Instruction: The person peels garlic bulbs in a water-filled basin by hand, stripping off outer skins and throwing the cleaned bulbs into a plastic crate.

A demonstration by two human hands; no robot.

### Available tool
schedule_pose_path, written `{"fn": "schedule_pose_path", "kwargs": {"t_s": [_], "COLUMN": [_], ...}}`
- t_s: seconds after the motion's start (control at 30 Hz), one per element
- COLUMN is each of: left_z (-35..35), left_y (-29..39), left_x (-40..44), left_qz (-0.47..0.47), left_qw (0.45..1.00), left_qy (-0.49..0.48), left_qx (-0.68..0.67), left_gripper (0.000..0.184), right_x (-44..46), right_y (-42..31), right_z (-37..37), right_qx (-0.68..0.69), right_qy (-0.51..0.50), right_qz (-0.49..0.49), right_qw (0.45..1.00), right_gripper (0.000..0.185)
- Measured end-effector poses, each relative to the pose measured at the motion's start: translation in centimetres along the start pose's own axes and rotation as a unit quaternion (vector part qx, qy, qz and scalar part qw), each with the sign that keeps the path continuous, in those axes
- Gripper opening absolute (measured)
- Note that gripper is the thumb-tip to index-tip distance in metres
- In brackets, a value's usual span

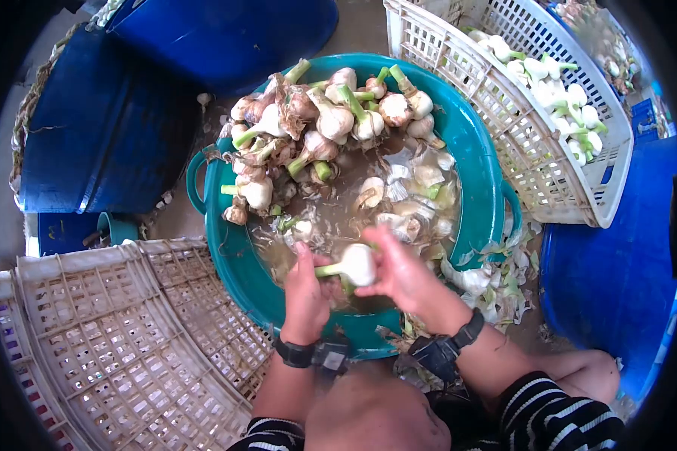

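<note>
Striped sleeves (557, 417) at the near edge, black straps on both wrists, you work low over a teal basin (220, 259) of murky water. Your left hand (305, 297) is closed around the green stalk of a white garlic bulb (358, 264), which lies sideways over the near part of the basin; gripping the stalk seems to leave the round head exposed. Your right hand (410, 282) is half open, thumb and fingers spread around the head's right side; whether every fingertip touches it, you cannot tell, as the hand is blurred.

To your near left stands a slatted crate (113, 323), tilted toward the basin, probably kept there to be within arm's reach. Just outside the basin on the right, papery skins (515, 293) lie heaped on the floor, beside a blue barrel (609, 263).

Beyond your hands, loose skins and pale bulbs float in the water, perhaps left there to soak. Against the basin's far left wall rises a pile of brownish, untrimmed bulbs (331, 120), stacked above the water, likely so they stay easy to pick up. At the far right, a white crate (496, 128) holds clean white bulbs (572, 98), apparently kept apart from the brownish ones. Blue containers (105, 135) stand at the far left.
</note>
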State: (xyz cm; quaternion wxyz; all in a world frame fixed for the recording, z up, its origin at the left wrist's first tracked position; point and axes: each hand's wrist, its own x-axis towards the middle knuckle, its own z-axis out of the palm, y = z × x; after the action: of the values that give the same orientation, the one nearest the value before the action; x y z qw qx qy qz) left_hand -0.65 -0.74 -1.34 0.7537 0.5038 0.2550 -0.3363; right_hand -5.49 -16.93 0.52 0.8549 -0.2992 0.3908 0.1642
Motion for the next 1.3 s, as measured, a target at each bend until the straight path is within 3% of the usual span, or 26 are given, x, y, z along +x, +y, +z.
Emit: {"fn": "schedule_pose_path", "kwargs": {"t_s": [0.03,0.07,0.13,0.2,0.27,0.33,0.37,0.43,0.47,0.5,0.53,0.57,0.6,0.67,0.7,0.73,0.8,0.83,0.87,0.93,0.97,1.03,1.07,1.13,1.27,1.3], "left_z": [0.6,1.2,0.8,-1.8,-2.4,-1.4,-0.5,-0.5,-1.3,-1.6,-0.9,0.3,1.1,1.8,2.6,2.5,1.6,1.8,1.5,1.3,1.6,2.1,2.6,3.0,2.1,1.8], "left_y": [0.5,1.2,4.2,6.2,6.3,4.4,2.7,0.9,0.3,-0.3,-0.5,-0.6,-1.0,-2.7,-2.7,-2.5,-1.8,-0.7,0.1,1.6,2.0,1.2,1.0,1.2,1.4,1.3], "left_x": [-0.4,-0.8,-0.9,0.6,2.5,5.5,6.5,8.0,8.4,8.4,7.5,5.5,4.0,1.4,-0.3,-1.1,-2.1,-2.4,-2.0,-1.2,-1.1,0.2,0.6,0.2,0.4,0.5], "left_qz": [0.145,0.285,0.386,0.391,0.335,0.178,0.145,0.11,0.06,0.007,0.003,0.044,0.087,0.294,0.315,0.316,0.317,0.379,0.379,0.24,0.145,0.151,0.152,0.123,0.044,0.025], "left_qw": [0.982,0.93,0.878,0.867,0.896,0.932,0.926,0.917,0.96,0.986,0.986,0.976,0.96,0.797,0.766,0.766,0.799,0.73,0.73,0.879,0.943,0.939,0.936,0.956,0.979,0.982], "left_qy": [0.033,0.067,0.161,0.245,0.224,0.214,0.208,0.202,0.124,0.044,0.041,0.009,-0.025,-0.03,-0.049,-0.048,-0.119,-0.052,-0.052,0.081,0.03,0.03,0.027,0.03,-0.014,-0.027], "left_qx": [0.114,0.225,0.232,0.188,0.188,0.231,0.279,0.325,0.243,0.159,0.16,0.214,0.267,0.527,0.558,0.557,0.498,0.566,0.566,0.404,0.298,0.306,0.317,0.266,0.196,0.183], "left_gripper": [0.044,0.047,0.046,0.041,0.042,0.045,0.041,0.037,0.033,0.029,0.029,0.026,0.024,0.03,0.042,0.042,0.045,0.043,0.043,0.04,0.037,0.036,0.036,0.032,0.031,0.033], "right_x": [0.6,1.5,3.1,-3.0,-4.2,-1.0,0.5,2.3,3.7,4.3,3.9,2.9,4.1,4.3,5.5,6.1,6.4,5.4,4.6,3.1,2.4,1.2,0.8,0.2,0.7,1.9], "right_y": [0.9,0.9,-0.3,-7.3,-10.4,-10.1,-8.9,-5.0,-2.6,-0.4,0.7,1.3,2.5,3.2,4.0,4.0,3.2,2.9,2.6,2.3,2.2,1.9,1.9,1.9,1.5,1.7], "right_z": [-1.0,-2.3,-4.9,-2.6,-1.9,-3.4,-3.2,-2.2,-2.5,-2.3,-0.7,0.5,0.4,1.9,1.4,0.8,-1.0,-1.0,-1.1,-1.1,-0.6,0.1,0.3,0.5,0.9,0.6], "right_qx": [0.007,0.004,0.201,0.308,0.368,0.369,0.377,0.236,0.143,0.097,0.001,-0.094,-0.104,-0.094,-0.086,-0.087,-0.349,-0.387,-0.386,-0.485,-0.485,-0.554,-0.554,-0.636,-0.699,-0.523], "right_qy": [-0.093,-0.095,-0.202,-0.304,-0.356,-0.251,-0.229,-0.146,-0.091,-0.057,0.027,0.03,-0.057,-0.012,0.049,0.048,0.104,0.068,0.068,0.011,0.009,-0.042,-0.042,-0.043,-0.008,-0.009], "right_qz": [0.023,0.024,-0.003,-0.156,-0.24,-0.225,-0.146,-0.067,-0.045,-0.029,-0.018,-0.066,-0.055,-0.081,-0.099,-0.1,-0.236,-0.328,-0.327,-0.322,-0.322,-0.37,-0.37,-0.358,-0.313,-0.181], "right_qw": [0.995,0.995,0.959,0.888,0.825,0.866,0.885,0.958,0.985,0.993,0.999,0.993,0.991,0.992,0.99,0.99,0.901,0.859,0.86,0.813,0.813,0.744,0.745,0.682,0.643,0.833], "right_gripper": [0.054,0.054,0.059,0.056,0.054,0.054,0.046,0.027,0.028,0.032,0.035,0.033,0.03,0.028,0.028,0.028,0.028,0.035,0.035,0.027,0.027,0.024,0.024,0.021,0.022,0.024]}}
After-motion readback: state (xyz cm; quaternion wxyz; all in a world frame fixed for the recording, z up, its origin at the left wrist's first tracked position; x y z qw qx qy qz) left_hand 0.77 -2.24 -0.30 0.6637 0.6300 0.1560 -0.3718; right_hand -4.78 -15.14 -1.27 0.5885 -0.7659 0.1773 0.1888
